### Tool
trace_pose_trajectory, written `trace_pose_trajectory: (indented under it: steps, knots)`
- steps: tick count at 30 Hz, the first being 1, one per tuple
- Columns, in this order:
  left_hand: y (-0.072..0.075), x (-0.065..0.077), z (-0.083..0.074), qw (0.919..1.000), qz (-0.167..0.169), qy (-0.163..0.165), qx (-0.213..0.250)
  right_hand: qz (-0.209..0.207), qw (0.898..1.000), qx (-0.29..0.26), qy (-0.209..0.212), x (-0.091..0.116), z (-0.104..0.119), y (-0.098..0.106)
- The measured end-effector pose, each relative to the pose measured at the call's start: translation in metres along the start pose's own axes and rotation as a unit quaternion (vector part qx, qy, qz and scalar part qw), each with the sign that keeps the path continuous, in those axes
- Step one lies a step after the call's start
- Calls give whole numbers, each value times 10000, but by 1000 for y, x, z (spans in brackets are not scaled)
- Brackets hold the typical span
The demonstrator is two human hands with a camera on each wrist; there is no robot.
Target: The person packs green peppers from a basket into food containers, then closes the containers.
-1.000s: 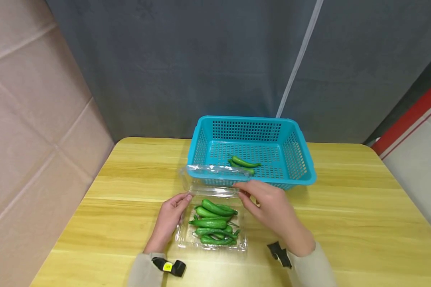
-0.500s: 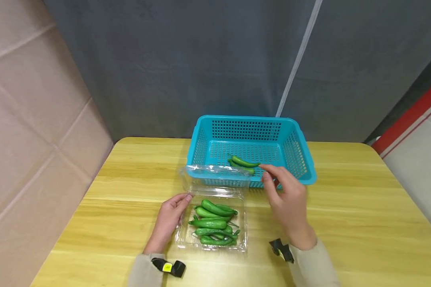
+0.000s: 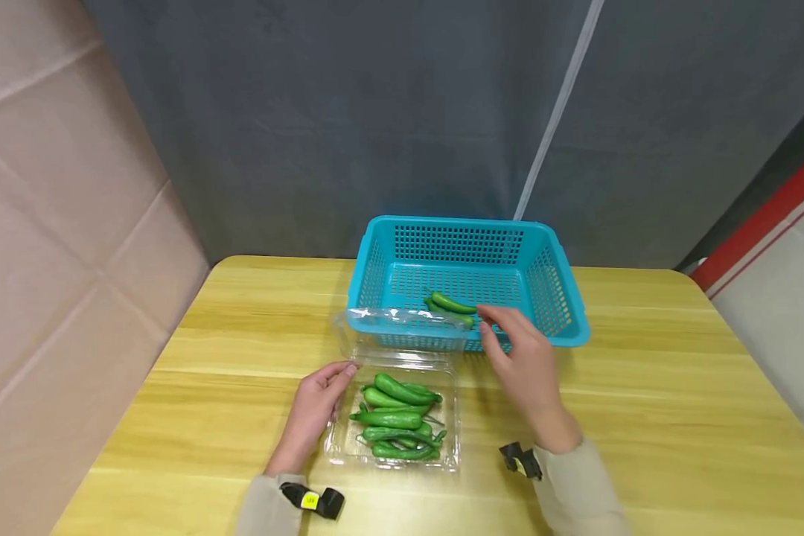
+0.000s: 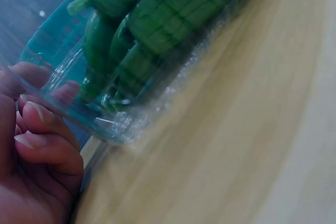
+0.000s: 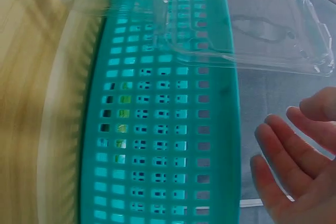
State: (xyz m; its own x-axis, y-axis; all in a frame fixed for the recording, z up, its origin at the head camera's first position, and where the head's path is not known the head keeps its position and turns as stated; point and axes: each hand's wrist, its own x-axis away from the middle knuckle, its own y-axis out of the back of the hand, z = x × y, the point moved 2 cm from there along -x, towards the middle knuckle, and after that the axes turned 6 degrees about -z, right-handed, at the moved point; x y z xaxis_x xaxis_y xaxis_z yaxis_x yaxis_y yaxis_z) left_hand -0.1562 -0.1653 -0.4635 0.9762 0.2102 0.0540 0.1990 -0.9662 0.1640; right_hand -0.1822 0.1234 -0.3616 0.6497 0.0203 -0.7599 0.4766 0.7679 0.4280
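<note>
A clear plastic clamshell box (image 3: 457, 424) lies on the table with its lid (image 3: 350, 339) swung up against the basket's near side. Inside are several green peppers (image 3: 391, 419). At the box's back left corner, my left hand (image 3: 310, 408) pinches the edge between thumb and curled fingers (image 4: 50, 150). My right hand (image 3: 525, 365) hovers over the near rim of a blue basket (image 3: 458, 232), fingers loosely bent and holding nothing. Its fingertips overlap the tip of a green pepper (image 3: 450, 303) in the head view. Two peppers lie on the basket floor, partly behind the lid.
The basket's slotted side wall (image 5: 163, 145) stands close behind the box. Under everything is a wooden table (image 3: 677, 387), with a grey curtain (image 3: 308, 134) along its far edge and a pale padded wall (image 3: 60, 246) to the left.
My right hand has left the lid's hinge area, moved right and up over the basket's near rim, then drifted slightly left. My left hand and the box have stayed put.
</note>
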Motion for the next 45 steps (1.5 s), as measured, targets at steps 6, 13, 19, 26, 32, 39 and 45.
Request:
trace_pose_trajectory:
  steps: [6, 13, 19, 26, 32, 39, 45]
  knots:
    - [1, 8, -21, 9999, 97, 122, 38, 377, 9989, 220, -143, -1, -5, -3]
    - [3, 9, -27, 9998, 109, 182, 9, 1193, 9903, 695, -147, -11, -10, -7]
    - [4, 0, -9, 9995, 97, 290, 38, 1972, 9725, 1215, -230, -23, -12, -9]
    - [4, -2, -6, 9998, 201, -18, -91, 2698, 9479, 1691, -13, -47, -13, -3]
    - [3, -2, -7, 10000, 65, 3, -53, 3441, 9206, 1837, 163, -71, -16, -2]
    - [2, -1, -4, 9999, -7, 132, 14, 4099, 8863, 2122, 385, -92, -20, -9]
    - [1, 0, -3, 9997, -3, 246, 30, 4434, 8603, 2410, 716, -102, -25, -21]
